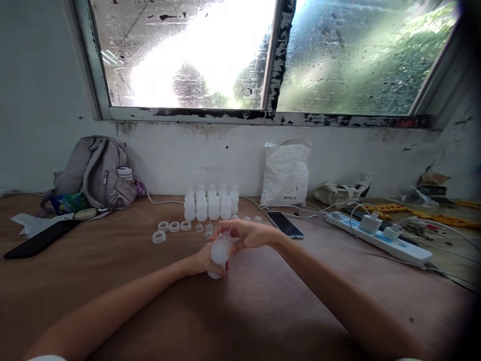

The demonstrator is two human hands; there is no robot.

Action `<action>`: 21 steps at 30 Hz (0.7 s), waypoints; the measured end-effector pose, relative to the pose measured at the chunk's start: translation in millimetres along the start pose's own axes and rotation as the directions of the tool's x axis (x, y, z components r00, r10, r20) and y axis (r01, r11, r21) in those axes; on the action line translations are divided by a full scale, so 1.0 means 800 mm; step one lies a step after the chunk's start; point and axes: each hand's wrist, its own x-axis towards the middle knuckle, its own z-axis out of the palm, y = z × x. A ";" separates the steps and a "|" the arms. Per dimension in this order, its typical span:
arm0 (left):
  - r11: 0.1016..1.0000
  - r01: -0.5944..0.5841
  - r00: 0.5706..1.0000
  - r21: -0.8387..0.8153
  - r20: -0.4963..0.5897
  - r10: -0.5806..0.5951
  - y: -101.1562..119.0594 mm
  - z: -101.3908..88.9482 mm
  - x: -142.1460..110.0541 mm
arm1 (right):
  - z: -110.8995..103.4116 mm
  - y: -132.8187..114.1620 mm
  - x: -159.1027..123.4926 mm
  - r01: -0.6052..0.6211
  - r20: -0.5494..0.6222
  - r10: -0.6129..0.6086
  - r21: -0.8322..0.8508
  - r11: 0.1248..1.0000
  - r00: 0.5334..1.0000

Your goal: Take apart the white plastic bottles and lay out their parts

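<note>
My left hand [205, 261] is wrapped round a small translucent white bottle [219, 258] held just above the brown table [240, 311]. My right hand [246, 234] comes over the bottle's top, its fingers pinched on a clear nipple-like cap [224, 236] at the bottle's mouth. Behind them stands a group of several similar white bottles [211, 203]. Several white rings [169, 228] lie to the left of my hands. A few clear caps [205, 229] lie just beyond my hands.
A grey backpack [95, 173] leans on the wall at the back left, with a black tablet [41, 239] in front. A white bag [285, 173], a phone [284, 224] and a power strip [379, 238] with cables lie to the right.
</note>
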 end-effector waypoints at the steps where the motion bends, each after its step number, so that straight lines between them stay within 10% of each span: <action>1: 1.000 -0.001 1.000 0.012 -0.023 0.001 -0.001 0.000 0.001 | -0.001 0.001 -0.001 -0.011 -0.008 0.011 -0.015 1.000 1.000; 6: 0.987 -0.024 0.963 0.161 -0.261 0.067 -0.004 0.007 0.003 | -0.002 -0.002 -0.001 -0.116 -0.149 0.084 -0.227 0.967 0.985; 12: 0.759 0.230 0.793 0.610 -0.569 0.217 0.001 0.016 -0.007 | 0.003 -0.002 0.002 -0.262 -0.331 0.149 -0.329 0.907 0.932; 21: 0.892 0.059 0.941 0.448 -0.324 0.100 0.011 -0.012 -0.020 | 0.013 -0.008 0.006 -0.131 -0.252 0.026 -0.410 0.903 0.967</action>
